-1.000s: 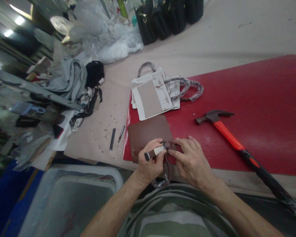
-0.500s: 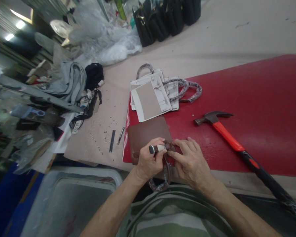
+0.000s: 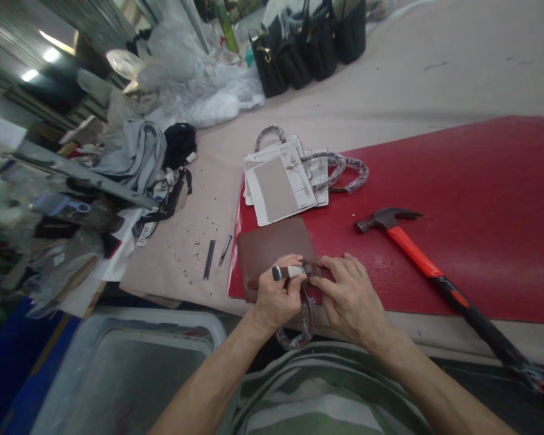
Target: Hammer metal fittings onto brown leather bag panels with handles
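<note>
A brown leather panel (image 3: 276,238) lies flat at the near left corner of the red sheet. Over its near edge, my left hand (image 3: 276,296) is closed on a short brown-and-white strap (image 3: 290,272) with a shiny metal end. Close by on the right, the fingertips of my right hand (image 3: 351,290) pinch a small brown leather tab (image 3: 315,270). A plastic-wrapped bag handle (image 3: 307,329) loops down below both hands, past the table's edge. Fingers hide exactly where strap, tab and panel meet.
A claw hammer (image 3: 417,254) lies to the right on the red sheet (image 3: 480,205). Farther back are stacked bag panels (image 3: 276,187) with wrapped handles. Two thin metal tools (image 3: 209,260) and scattered bits lie left. Black bags (image 3: 308,54) stand behind; a plastic bin (image 3: 163,320) is below left.
The view has shifted slightly. Both hands keep nearly the same hold and place over the brown panel; the hammer and stacked panels have not moved on the table.
</note>
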Motion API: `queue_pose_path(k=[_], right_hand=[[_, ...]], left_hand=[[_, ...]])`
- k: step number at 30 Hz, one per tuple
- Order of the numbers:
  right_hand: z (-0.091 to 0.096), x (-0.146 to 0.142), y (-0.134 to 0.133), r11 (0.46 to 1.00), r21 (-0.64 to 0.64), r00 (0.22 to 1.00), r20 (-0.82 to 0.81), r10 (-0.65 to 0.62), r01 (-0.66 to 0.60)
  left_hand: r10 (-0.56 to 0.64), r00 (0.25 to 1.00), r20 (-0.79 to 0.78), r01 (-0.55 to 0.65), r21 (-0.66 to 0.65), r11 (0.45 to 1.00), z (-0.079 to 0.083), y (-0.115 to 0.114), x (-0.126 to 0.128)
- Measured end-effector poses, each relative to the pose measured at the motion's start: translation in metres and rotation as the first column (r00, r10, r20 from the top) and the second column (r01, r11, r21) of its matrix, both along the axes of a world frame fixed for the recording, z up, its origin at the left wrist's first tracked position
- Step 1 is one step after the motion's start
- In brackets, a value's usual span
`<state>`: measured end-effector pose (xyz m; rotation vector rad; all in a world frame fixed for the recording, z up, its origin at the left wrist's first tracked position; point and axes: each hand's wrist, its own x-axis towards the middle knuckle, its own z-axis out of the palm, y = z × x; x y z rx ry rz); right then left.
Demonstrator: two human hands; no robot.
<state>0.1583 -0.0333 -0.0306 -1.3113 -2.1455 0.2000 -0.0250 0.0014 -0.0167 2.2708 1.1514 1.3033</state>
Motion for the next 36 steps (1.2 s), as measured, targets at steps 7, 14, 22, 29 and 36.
queue_pose_path(k=[7,14,22,29,36], right_hand=[[0.002,-0.001,0.001,1.0,0.006,1.0,0.007,-0.008,0.008],[0.0,-0.001,0.001,1.0,0.005,1.0,-0.003,0.003,-0.003],[0.011,0.014,-0.002,0.999,0.027,0.965,-0.261,-0.027,0.035],[0.031,0.098,-0.011,0.872,0.114,0.873,0.058,-0.484,0.475],[0.031,0.124,-0.018,0.671,-0.285,0.713,0.456,-0.533,0.684]], left_hand=[[-0.102,0.994,-0.041,0.098,-0.09,0.991,0.006,0.008,-0.001],[-0.073,0.997,0.008,0.074,-0.097,0.993,0.003,0.006,0.002],[-0.056,0.998,0.027,0.059,-0.121,0.991,0.003,0.004,0.005],[-0.067,0.992,0.106,0.088,-0.208,0.974,0.0,0.006,0.002],[-0.082,0.989,0.126,0.111,-0.242,0.964,0.002,0.006,0.005]])
